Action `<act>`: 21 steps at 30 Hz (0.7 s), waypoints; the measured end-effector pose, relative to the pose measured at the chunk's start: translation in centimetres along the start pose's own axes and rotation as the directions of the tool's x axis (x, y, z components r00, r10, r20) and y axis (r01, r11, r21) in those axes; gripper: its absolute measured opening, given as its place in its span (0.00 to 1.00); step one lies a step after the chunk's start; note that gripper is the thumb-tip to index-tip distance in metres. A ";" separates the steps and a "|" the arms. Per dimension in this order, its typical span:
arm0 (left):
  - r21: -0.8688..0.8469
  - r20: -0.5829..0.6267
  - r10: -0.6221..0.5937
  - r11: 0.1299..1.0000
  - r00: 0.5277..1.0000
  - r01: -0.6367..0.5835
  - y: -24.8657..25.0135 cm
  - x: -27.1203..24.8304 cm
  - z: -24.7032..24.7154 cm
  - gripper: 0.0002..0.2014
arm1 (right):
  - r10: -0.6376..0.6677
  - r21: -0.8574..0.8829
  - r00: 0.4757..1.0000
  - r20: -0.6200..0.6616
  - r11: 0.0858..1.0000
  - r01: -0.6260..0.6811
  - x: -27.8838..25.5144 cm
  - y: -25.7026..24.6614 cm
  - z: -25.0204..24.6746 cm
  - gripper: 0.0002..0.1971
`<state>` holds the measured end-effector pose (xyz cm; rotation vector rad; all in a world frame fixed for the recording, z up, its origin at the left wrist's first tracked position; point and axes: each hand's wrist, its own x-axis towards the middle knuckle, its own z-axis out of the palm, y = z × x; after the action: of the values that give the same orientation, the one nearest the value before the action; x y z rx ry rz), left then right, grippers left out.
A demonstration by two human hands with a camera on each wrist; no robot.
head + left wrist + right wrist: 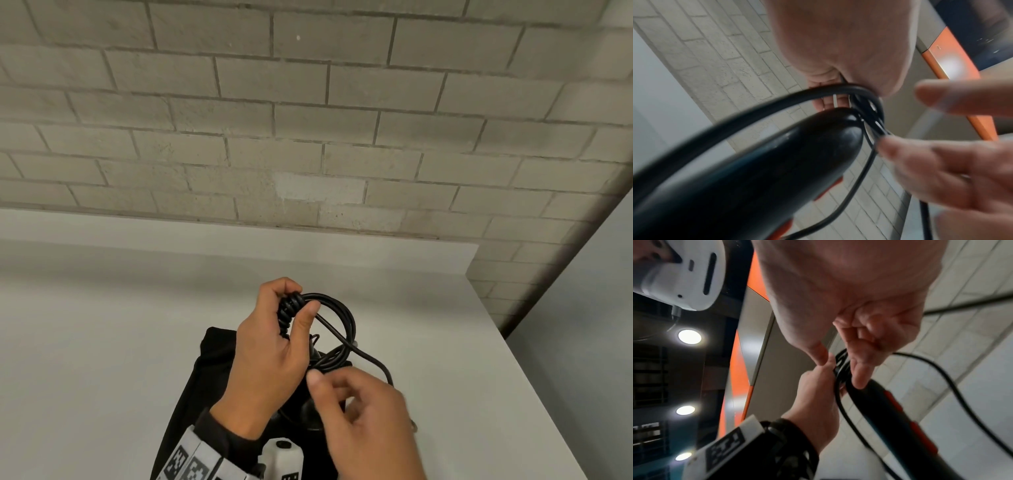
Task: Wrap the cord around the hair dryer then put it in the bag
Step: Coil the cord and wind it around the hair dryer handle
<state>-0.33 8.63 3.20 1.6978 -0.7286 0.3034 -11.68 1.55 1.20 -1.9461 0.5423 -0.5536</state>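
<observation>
head view: left hand (pixel 270 346) clenches the wound coils of the cord (pixel 337 329) over the black bag (pixel 191 387) on the white table (pixel 85 342); right hand (pixel 363 418) pinches a loose loop. left wrist view: hair dryer (pixel 760 175), glossy, rigid, probably slippery; best gripped at the handle. right wrist view: the cord (pixel 941 379) is limp but springy, so the turns likely need thumb pressure to stay put.

Pale brick wall (pixel 308 120), white table (pixel 102 342)
</observation>
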 end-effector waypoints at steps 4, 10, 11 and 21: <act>0.003 -0.026 -0.005 1.000 1.000 0.005 -0.2 0.0 -0.3 0.08 | 0.164 0.156 0.983 0.081 0.972 -0.175 1.0 -1.0 1.0 0.17; -0.029 -0.020 0.003 1.000 1.000 -0.003 0.1 -0.6 0.4 0.07 | 0.275 0.473 0.954 0.115 0.830 -0.296 0.9 -0.8 1.0 0.06; -0.038 -0.011 0.002 0.999 1.000 -0.003 0.2 -0.6 0.6 0.07 | 0.287 0.498 0.953 0.096 0.815 -0.296 0.9 -0.6 1.1 0.06; -0.040 -0.044 -0.024 0.999 0.999 0.023 -0.4 0.0 0.1 0.09 | 0.148 0.430 0.945 0.291 0.862 -0.267 0.5 0.4 -1.4 0.06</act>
<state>-0.11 8.54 2.86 1.6559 -0.6774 0.3072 -12.17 0.10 1.48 -1.4454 0.4074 -0.2597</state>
